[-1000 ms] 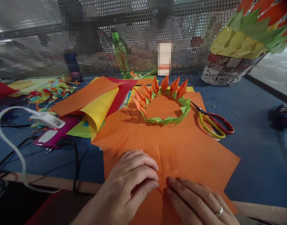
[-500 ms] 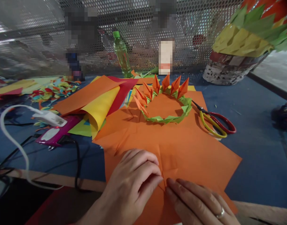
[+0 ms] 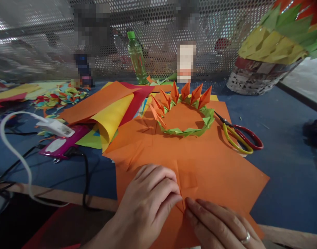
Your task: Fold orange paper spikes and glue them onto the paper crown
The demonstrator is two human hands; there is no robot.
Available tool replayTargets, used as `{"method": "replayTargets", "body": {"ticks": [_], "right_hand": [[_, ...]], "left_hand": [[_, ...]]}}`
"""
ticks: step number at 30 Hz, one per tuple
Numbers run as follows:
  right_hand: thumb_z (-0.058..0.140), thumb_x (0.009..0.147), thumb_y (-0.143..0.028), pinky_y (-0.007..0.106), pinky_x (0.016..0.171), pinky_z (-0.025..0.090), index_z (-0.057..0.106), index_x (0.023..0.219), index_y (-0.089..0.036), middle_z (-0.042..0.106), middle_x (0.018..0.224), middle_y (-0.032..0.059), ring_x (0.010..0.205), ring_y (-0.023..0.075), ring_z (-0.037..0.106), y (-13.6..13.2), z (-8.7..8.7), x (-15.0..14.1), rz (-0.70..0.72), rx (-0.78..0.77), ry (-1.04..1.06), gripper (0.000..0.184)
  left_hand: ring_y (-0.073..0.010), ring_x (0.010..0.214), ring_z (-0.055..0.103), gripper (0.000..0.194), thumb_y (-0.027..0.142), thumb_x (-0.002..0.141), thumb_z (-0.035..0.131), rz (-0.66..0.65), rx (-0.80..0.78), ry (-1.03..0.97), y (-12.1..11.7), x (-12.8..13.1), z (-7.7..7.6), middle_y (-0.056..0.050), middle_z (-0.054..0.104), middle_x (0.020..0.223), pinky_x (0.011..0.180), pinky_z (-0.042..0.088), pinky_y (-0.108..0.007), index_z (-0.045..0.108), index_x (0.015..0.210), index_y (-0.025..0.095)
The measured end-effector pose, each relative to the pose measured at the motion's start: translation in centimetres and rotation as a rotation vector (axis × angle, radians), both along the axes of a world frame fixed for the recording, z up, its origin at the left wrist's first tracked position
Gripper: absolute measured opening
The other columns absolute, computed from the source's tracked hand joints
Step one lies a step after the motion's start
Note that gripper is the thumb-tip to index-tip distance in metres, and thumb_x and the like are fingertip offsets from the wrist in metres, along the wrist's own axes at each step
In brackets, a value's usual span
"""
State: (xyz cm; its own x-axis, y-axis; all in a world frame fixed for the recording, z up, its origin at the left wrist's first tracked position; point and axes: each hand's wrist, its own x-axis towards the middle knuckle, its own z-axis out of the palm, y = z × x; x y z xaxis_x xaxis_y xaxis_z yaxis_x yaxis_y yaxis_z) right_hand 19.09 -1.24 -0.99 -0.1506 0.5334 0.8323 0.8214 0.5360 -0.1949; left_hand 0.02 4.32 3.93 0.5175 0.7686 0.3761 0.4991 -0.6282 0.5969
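Observation:
My left hand (image 3: 154,199) is curled, thumb and fingertips closed on a small folded piece of orange paper (image 3: 188,174). Just to its right, my right hand (image 3: 223,223), wearing a ring, lies with fingers outstretched and fingertips against the same paper. Large orange sheets (image 3: 225,173) lie underneath; the small piece blends with them, so its full outline is hard to make out. Beyond my hands sits a ring of folded green paper (image 3: 192,132), with several pointed orange paper pieces (image 3: 185,90) standing along its back and left side.
Scissors (image 3: 240,138) lie right of the ring. Orange, yellow and red sheets (image 3: 111,110), paper scraps (image 3: 59,98) and a purple power strip (image 3: 63,145) with cables are at left. A green bottle (image 3: 137,60) and a paper-covered basket (image 3: 264,74) stand behind, near a perforated metal panel (image 3: 158,20).
The view has shifted slightly. Both hands keep almost the same pose at the small orange paper, with little visible movement.

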Motion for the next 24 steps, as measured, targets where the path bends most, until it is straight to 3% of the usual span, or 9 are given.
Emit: {"method": "replayTargets", "body": {"ticks": [5, 9, 13, 19, 24], "right_hand": [[0.060, 0.098, -0.018, 0.015, 0.090, 0.050, 0.074, 0.076, -0.027, 0.080, 0.090, -0.0131, 0.080, 0.0018, 0.073, 0.9, -0.7, -1.3, -0.099, 0.126, 0.097, 0.028], [0.055, 0.101, -0.020, 0.017, 0.086, 0.050, 0.074, 0.077, -0.026, 0.080, 0.089, -0.0115, 0.080, 0.0034, 0.073, 0.7, -0.7, -1.0, -0.081, 0.125, 0.087, 0.031], [0.048, 0.106, -0.024, 0.021, 0.086, 0.050, 0.076, 0.091, -0.026, 0.080, 0.101, -0.0091, 0.088, 0.0058, 0.074, 0.3, -0.7, -0.2, -0.019, 0.065, 0.000, 0.032], [0.040, 0.110, -0.028, 0.019, 0.092, 0.046, 0.078, 0.094, -0.030, 0.080, 0.094, -0.0133, 0.086, 0.0024, 0.070, 0.2, -0.8, -0.8, -0.084, 0.047, 0.009, 0.041], [0.070, 0.093, -0.024, 0.020, 0.080, 0.046, 0.076, 0.079, -0.032, 0.078, 0.079, -0.0158, 0.074, 0.0039, 0.068, 0.7, -0.6, -2.2, -0.172, 0.100, 0.148, 0.018]], "left_hand": [[-0.0142, 0.089, 0.054, 0.011, 0.011, 0.100, 0.058, -0.004, 0.003, 0.024, 0.0, 0.0, 0.1, 0.001, 0.062, 0.096, 0.084, 0.037, -0.032, 0.059, 0.092, 0.020], [-0.0142, 0.089, 0.054, 0.011, 0.011, 0.099, 0.059, 0.011, 0.015, 0.039, 0.1, 0.1, 0.3, 0.001, 0.062, 0.097, 0.084, 0.037, -0.031, 0.059, 0.092, 0.020], [-0.0145, 0.089, 0.055, 0.011, 0.010, 0.099, 0.058, 0.014, 0.019, 0.050, 0.0, 0.0, 0.3, 0.001, 0.063, 0.097, 0.085, 0.038, -0.031, 0.060, 0.092, 0.020], [-0.0142, 0.088, 0.054, 0.011, 0.011, 0.099, 0.059, 0.015, 0.019, 0.048, -0.1, -0.1, 0.3, 0.001, 0.062, 0.095, 0.085, 0.039, -0.031, 0.060, 0.091, 0.020], [-0.0141, 0.088, 0.054, 0.011, 0.011, 0.098, 0.059, 0.005, 0.040, 0.025, 0.1, 0.0, -0.1, 0.000, 0.062, 0.095, 0.085, 0.038, -0.032, 0.059, 0.091, 0.019]]}}
